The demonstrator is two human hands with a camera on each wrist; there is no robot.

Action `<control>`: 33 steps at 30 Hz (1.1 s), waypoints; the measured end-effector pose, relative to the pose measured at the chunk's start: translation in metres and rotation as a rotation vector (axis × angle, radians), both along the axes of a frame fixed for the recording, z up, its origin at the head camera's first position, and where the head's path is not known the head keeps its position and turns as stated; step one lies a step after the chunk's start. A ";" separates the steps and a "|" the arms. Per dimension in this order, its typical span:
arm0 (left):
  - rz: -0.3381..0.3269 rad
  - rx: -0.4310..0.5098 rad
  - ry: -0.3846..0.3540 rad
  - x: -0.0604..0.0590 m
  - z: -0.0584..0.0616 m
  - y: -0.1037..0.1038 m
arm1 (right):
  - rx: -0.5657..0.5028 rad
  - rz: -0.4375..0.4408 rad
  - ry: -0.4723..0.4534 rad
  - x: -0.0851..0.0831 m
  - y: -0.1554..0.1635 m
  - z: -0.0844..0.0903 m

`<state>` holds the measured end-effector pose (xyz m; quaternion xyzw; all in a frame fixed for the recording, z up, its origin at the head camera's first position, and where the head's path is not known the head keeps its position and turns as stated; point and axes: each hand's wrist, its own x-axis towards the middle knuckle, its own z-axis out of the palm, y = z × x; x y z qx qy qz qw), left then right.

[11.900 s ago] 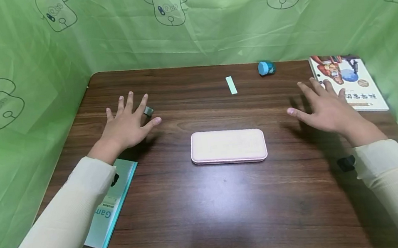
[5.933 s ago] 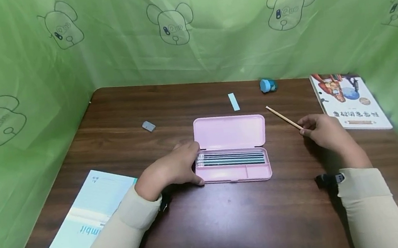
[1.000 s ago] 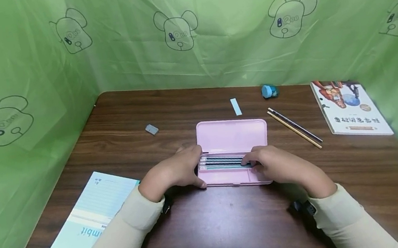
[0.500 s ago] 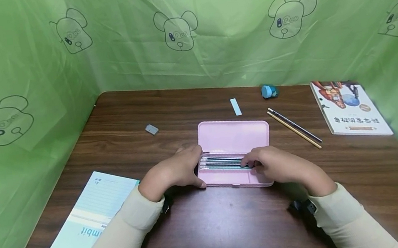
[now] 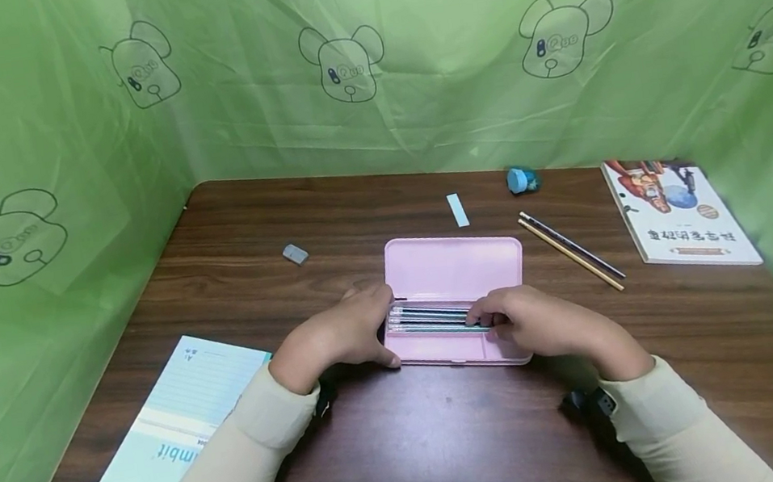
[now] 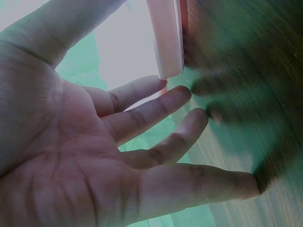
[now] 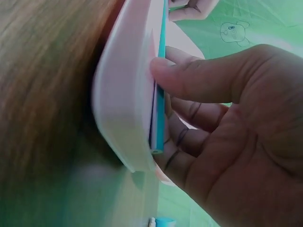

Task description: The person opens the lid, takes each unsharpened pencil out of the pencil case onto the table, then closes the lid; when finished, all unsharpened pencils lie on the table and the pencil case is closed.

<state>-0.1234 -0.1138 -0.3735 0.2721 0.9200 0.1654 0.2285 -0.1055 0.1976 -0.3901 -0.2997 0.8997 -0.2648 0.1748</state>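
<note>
Pale pink for the open pencil case (image 5: 454, 269), lid and tray alike, on the dark brown wood-grain table (image 5: 414, 449). Inside the case, pencils (image 5: 433, 318) in dark grey and teal with white ends; teal again on the one shown in the right wrist view (image 7: 160, 94). Right of the case, two loose pencils (image 5: 571, 249), one tan, one dark. Behind the case, a light blue paper strip (image 5: 457, 210) and a bright blue sharpener (image 5: 521, 180). Left of the case, a small grey eraser (image 5: 295, 254) and a mint-and-white lined notebook (image 5: 176, 427). Far right of the case, a white book (image 5: 679, 212) with a red, orange and blue cover picture. All round, green cloth (image 5: 50, 138) printed with dark outlined bear heads. Cream sleeves (image 5: 226, 474).
</note>
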 end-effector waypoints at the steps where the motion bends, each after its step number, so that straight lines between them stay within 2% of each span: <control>1: 0.001 0.000 0.000 0.000 0.000 0.000 | -0.014 -0.002 0.016 -0.001 0.002 0.002; 3: 0.001 0.002 0.002 0.000 0.000 0.000 | -0.062 -0.018 0.068 -0.002 0.010 0.007; 5: -0.004 0.002 0.007 -0.001 0.000 0.000 | -0.112 -0.070 0.124 -0.004 0.021 0.016; 8: -0.019 0.004 0.020 -0.002 0.000 0.000 | -0.148 -0.221 0.221 -0.008 0.042 0.028; 12: -0.027 0.006 0.025 -0.002 0.000 0.000 | -0.084 -0.450 0.266 -0.020 0.077 0.030; 16: -0.018 0.010 0.019 0.000 0.001 -0.002 | 0.016 -0.571 0.218 -0.035 0.107 0.014; 24: -0.015 0.023 0.022 0.002 0.000 -0.003 | 0.067 -0.597 0.208 -0.048 0.130 -0.022; 33: -0.012 0.020 0.017 0.002 0.001 -0.001 | 0.091 -0.616 0.227 -0.047 0.129 -0.028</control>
